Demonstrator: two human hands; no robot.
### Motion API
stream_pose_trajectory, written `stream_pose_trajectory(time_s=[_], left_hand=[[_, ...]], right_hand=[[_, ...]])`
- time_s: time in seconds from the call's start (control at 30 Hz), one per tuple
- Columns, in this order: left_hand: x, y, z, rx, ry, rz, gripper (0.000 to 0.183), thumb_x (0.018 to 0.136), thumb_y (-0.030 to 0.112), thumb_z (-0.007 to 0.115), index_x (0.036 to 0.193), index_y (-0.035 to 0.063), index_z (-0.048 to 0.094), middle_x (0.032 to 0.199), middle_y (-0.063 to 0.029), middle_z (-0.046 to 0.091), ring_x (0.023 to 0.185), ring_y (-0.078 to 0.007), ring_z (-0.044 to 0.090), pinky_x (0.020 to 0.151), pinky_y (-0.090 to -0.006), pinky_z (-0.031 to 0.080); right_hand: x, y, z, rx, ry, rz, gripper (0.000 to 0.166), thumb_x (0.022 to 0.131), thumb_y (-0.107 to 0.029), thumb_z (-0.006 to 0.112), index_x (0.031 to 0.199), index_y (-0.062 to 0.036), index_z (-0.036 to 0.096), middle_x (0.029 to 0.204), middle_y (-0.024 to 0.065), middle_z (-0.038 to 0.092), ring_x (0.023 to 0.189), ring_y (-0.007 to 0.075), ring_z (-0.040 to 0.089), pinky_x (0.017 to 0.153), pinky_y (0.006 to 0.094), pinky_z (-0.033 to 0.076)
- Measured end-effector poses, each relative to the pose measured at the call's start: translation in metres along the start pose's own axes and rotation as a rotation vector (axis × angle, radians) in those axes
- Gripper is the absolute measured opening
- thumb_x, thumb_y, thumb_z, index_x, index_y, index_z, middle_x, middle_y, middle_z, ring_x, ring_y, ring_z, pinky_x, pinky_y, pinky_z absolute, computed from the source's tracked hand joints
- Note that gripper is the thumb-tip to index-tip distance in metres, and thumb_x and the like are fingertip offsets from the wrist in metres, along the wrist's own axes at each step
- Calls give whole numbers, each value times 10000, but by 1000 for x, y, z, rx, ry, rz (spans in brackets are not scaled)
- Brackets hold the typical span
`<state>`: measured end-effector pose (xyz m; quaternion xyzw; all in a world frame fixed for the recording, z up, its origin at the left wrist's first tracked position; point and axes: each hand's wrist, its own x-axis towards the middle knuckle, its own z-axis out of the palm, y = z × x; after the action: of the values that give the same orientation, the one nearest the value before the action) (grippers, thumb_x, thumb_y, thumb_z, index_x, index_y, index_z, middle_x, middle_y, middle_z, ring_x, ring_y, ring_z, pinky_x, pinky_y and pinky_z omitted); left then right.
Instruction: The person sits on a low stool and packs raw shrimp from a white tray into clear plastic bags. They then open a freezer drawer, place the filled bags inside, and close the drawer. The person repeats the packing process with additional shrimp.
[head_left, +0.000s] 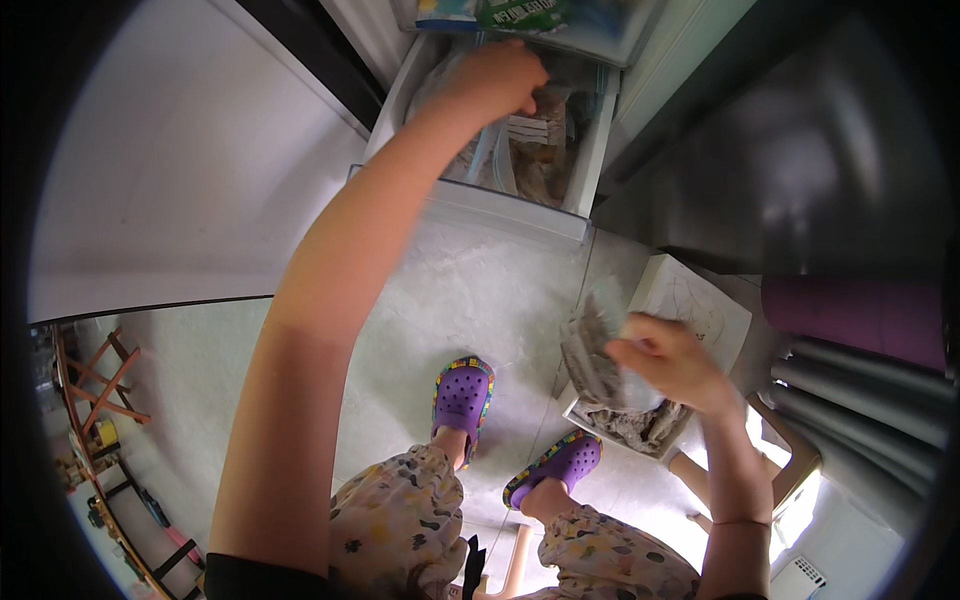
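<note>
My left hand (502, 79) reaches into a pulled-out freezer drawer (510, 206), its fingers curled over zip bags. Whether it grips one of them is hidden. Just below those fingers lies a clear bag (538, 135) with brownish contents and a white label. My right hand (671, 360) pinches a clear plastic bag (592, 352) holding something greyish; both are blurred. That bag hangs above an open white box (694, 300) on the floor. Grey-brown contents (637, 427) show in the box's near part.
A higher drawer (592, 34) with printed packages overhangs the back of the open one. Dark glossy panel (810, 165) stands at right, above a purple roll (847, 315) and grey rolls (855, 397). My purple clogs (461, 397) stand on the tiled floor (405, 322). A wooden stool (784, 465) is lower right.
</note>
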<state>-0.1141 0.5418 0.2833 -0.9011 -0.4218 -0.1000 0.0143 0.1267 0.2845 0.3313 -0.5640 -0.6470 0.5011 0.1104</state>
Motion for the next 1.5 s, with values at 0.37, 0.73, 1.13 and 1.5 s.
stream_pose_trajectory(time_s=[0.37,0.73,1.13,1.5], left_hand=[[-6,-17,20,-309,214,25,124,739,208,708,836,138,675,819,-38,648,787,-253,622,697,-395,496],[-28,19,-58,-518,608,111,226,771,45,697,992,23,654,865,-85,692,757,-169,656,658,-286,508],[-188,99,-131,-351,370,-52,138,682,29,631,814,58,601,796,-58,638,701,-222,624,575,-315,504],[-277,152,95,-617,-98,67,97,684,95,615,771,100,574,786,-21,626,816,-215,615,686,-329,516]], right_hand=[[94,202,129,120,37,85,374,851,-365,624,821,-6,524,731,136,576,657,249,540,628,370,453],[84,139,85,-824,-220,198,330,836,-323,606,778,-3,659,797,173,662,726,273,666,624,366,518],[188,-61,-21,-463,14,-2,345,828,-362,661,860,-19,689,765,103,668,643,156,637,618,276,501],[264,-73,13,244,-257,127,224,756,-153,723,876,28,669,833,132,668,770,213,667,690,290,573]])
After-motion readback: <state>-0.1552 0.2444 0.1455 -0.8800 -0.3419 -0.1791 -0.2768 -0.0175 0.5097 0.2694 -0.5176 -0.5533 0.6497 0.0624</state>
